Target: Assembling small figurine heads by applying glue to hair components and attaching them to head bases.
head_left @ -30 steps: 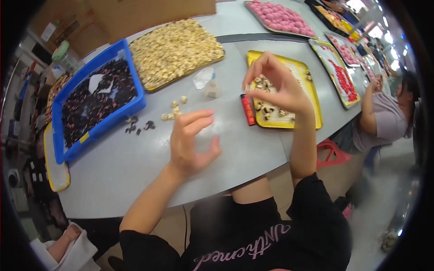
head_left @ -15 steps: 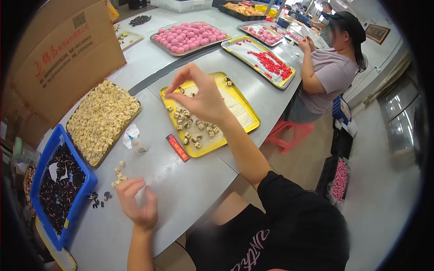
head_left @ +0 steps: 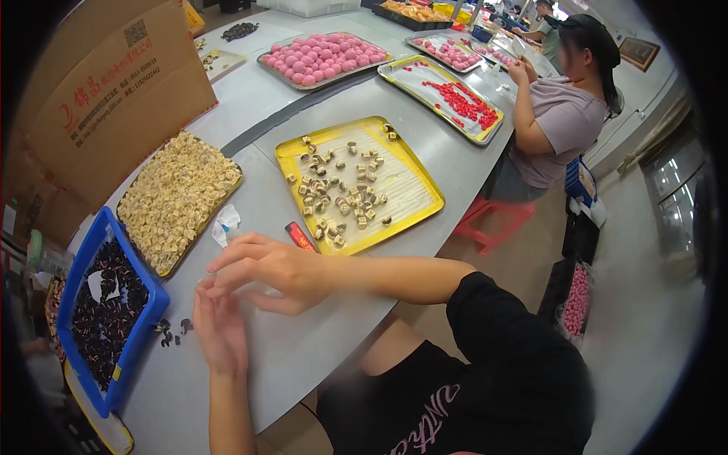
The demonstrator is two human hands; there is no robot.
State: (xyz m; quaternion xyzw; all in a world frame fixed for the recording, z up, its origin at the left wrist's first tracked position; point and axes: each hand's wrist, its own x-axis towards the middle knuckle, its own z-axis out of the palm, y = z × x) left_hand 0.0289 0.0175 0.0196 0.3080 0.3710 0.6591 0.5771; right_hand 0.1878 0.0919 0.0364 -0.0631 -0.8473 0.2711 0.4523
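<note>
My hands meet above the table's near left part. My left hand (head_left: 221,334) points its fingers upward, their tips bent together; a small pale bit shows at them, too small to name. Over those tips reaches my right hand (head_left: 284,274), its fingers curved and drawn in toward the left fingertips; what they hold is hidden. Beyond my right hand lies a yellow-rimmed tray (head_left: 413,171) with many small cream-and-dark cube pieces (head_left: 334,186) on a pale ridged liner. A tray of plain cream cubes (head_left: 178,201) stands beyond my left hand. Loose dark curved bits (head_left: 174,331) lie beside it.
A blue bin (head_left: 155,303) of dark pieces stands at the left, below a cardboard box (head_left: 144,83). A red packet (head_left: 299,236) and white tissue (head_left: 226,224) lie near my right hand. Farther off are trays of pink balls (head_left: 322,57) and red pieces (head_left: 462,102), and a seated person (head_left: 557,114).
My right hand has come down from above the yellow tray, moving left and nearer, to meet my left hand. My left hand's fingers have drawn together. The view has shifted slightly.
</note>
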